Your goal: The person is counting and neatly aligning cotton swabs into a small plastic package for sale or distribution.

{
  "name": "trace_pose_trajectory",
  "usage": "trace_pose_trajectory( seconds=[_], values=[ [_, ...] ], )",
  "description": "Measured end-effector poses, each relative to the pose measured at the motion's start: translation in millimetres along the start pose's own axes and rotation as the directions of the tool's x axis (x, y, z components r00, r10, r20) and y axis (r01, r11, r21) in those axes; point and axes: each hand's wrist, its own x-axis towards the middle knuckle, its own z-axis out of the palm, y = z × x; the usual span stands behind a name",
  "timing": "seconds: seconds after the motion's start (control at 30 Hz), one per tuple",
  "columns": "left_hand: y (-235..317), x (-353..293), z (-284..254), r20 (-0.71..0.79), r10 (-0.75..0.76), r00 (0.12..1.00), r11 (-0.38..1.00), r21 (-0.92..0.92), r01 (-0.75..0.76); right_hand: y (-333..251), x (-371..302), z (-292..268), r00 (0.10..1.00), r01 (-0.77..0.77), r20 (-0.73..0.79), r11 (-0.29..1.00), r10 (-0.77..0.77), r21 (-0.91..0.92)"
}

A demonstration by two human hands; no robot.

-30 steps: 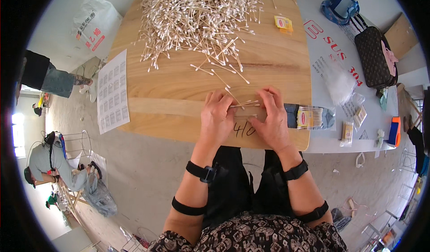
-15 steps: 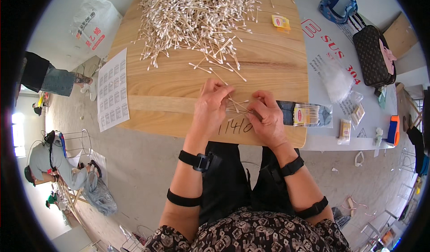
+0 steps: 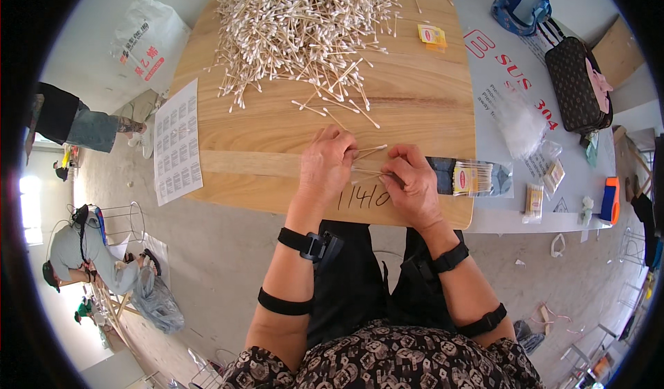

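Observation:
A large heap of wooden-stick cotton swabs [image 3: 297, 29] covers the far part of the wooden board, with a few stray ones on its near side. My left hand [image 3: 326, 162] pinches cotton swabs [image 3: 369, 151] between thumb and fingers, their white tips pointing right. Across a small gap, my right hand [image 3: 412, 181] is closed on the ends of other thin swab sticks [image 3: 366, 172], which reach toward the left hand. How many sticks each hand holds is hidden by the fingers. Just right of my right hand lies a clear packet of swabs [image 3: 477, 178] with a yellow label.
A printed sheet [image 3: 178, 143] lies at the board's left edge. Yellow cards [image 3: 432, 36] rest at the far right. On the grey table beside it are small swab packs [image 3: 533, 202], clear plastic bags [image 3: 519, 126], a brown bag [image 3: 577, 81] and an orange-blue object [image 3: 609, 201].
The swabs in my left hand have swung from pointing down-right to pointing right and slightly up. Both hands stay nearly in place, the left one a little lower.

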Motion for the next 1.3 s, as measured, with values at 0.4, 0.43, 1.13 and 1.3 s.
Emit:
trace_pose_trajectory(
  seconds=[0.4,0.43,1.13,1.3],
  values=[
    [4,-4,-3,0.011,-0.008,1.000,1.000,-0.009,0.008,-1,0,1,1.000,-0.018,-0.023,1.000,0.018,-0.003],
    [5,-4,-3,0.010,-0.009,1.000,1.000,-0.010,0.009,-1,0,1,1.000,-0.015,-0.024,1.000,0.015,0.005],
    [7,-6,2,-0.027,-0.007,1.000,1.000,-0.007,0.007,-2,4,5,0.996,-0.049,-0.083,0.997,0.043,-0.060],
    [14,-6,7,-0.035,0.051,0.998,0.998,0.042,-0.050,-6,5,3,0.996,-0.016,-0.085,0.987,0.002,-0.160]
  ],
)
